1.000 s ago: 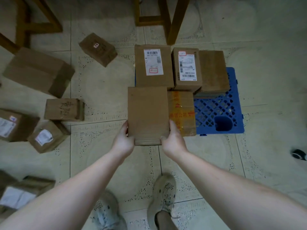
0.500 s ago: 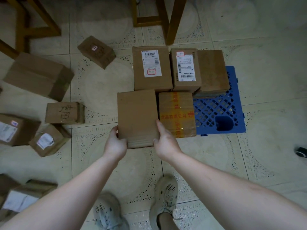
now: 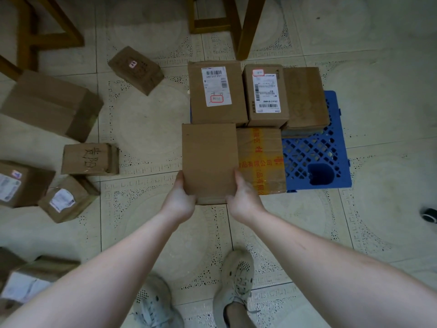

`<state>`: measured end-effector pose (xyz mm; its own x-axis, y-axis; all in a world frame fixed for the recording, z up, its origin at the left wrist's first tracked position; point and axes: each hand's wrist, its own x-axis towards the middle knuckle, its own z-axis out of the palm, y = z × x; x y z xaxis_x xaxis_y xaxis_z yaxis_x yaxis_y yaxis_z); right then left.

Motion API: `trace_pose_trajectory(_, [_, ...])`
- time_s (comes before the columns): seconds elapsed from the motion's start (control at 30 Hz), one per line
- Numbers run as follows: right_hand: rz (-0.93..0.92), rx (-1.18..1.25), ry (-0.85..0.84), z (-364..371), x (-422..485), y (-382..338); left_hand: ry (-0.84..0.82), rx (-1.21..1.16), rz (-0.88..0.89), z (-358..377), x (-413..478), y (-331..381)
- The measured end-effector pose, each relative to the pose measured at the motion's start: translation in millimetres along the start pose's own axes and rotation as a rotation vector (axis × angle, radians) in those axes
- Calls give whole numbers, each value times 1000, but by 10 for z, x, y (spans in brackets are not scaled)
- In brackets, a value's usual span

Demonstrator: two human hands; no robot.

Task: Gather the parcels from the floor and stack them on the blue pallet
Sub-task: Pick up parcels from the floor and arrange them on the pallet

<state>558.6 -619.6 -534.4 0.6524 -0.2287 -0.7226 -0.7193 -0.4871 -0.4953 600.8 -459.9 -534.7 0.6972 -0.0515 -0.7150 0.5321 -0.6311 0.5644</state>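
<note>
A plain brown parcel (image 3: 209,159) sits at the near left of the blue pallet (image 3: 314,159), flush against a parcel wrapped in yellow printed tape (image 3: 261,159). My left hand (image 3: 178,200) grips its near left corner and my right hand (image 3: 243,197) grips its near right corner. Behind stand three more parcels in a row: one with a white label (image 3: 216,93), a narrower labelled one (image 3: 266,95) and a plain one (image 3: 305,98). The pallet's near right part is bare.
Several parcels lie on the tiled floor to the left: a big box (image 3: 52,105), a small one (image 3: 136,69), one with handwriting (image 3: 89,159) and labelled ones (image 3: 63,200). Wooden furniture legs (image 3: 246,27) stand behind the pallet. A dark roll (image 3: 429,215) lies at right. My shoes (image 3: 234,282) are below.
The plain parcel in both hands swung left a little, then came back right and now sits tight against the yellow-taped parcel. The other parcels have not moved.
</note>
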Motion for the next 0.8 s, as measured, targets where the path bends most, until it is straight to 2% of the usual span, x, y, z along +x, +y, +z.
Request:
trace_pose_trajectory(0.17, [-30, -6, 0, 26, 45, -39, -45, 49, -26, -40, 87, -7])
trace_pose_trajectory(0.53, [79, -143, -59, -160, -8, -14, -112, 89, -67, -252, -66, 17])
trace_pose_trajectory(0.67, [97, -275, -179, -215, -81, -34, -185, 146, -79, -288, -248, 10])
trace_pose_trajectory(0.8, [42, -313, -145, -116, -91, -193, -226, 15, -83, -288, -292, 82])
